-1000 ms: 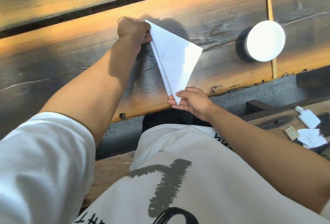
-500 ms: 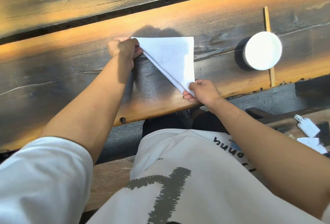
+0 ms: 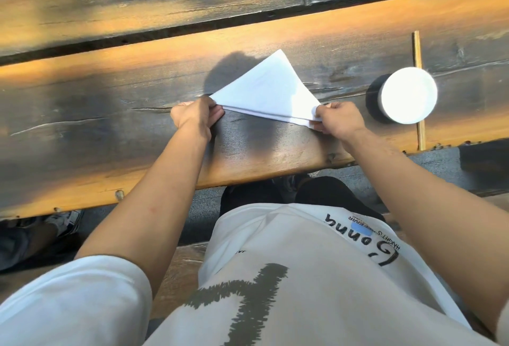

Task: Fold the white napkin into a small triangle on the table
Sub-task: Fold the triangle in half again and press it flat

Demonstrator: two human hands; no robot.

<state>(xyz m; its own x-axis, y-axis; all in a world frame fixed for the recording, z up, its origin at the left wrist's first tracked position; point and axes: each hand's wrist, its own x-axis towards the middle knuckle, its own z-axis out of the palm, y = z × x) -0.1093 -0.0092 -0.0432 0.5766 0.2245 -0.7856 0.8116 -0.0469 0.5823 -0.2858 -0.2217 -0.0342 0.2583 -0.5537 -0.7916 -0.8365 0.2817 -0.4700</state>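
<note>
The white napkin (image 3: 268, 92) is folded into a triangle on the dark wooden table (image 3: 110, 125). Its long folded edge faces me and its apex points away. My left hand (image 3: 197, 115) pinches the left corner. My right hand (image 3: 340, 121) pinches the right corner, where the layered edges show. Both corners look slightly lifted off the wood, and the napkin casts a shadow behind it.
A round white-topped object with a dark side (image 3: 405, 96) stands to the right of the napkin. A thin wooden stick (image 3: 418, 89) lies under or behind it, running toward the table's near edge (image 3: 248, 177). A bench and shoes show below.
The napkin has been turned so its long edge now runs left to right in front of me. My right hand moved up and right, my left hand down, each keeping its corner.
</note>
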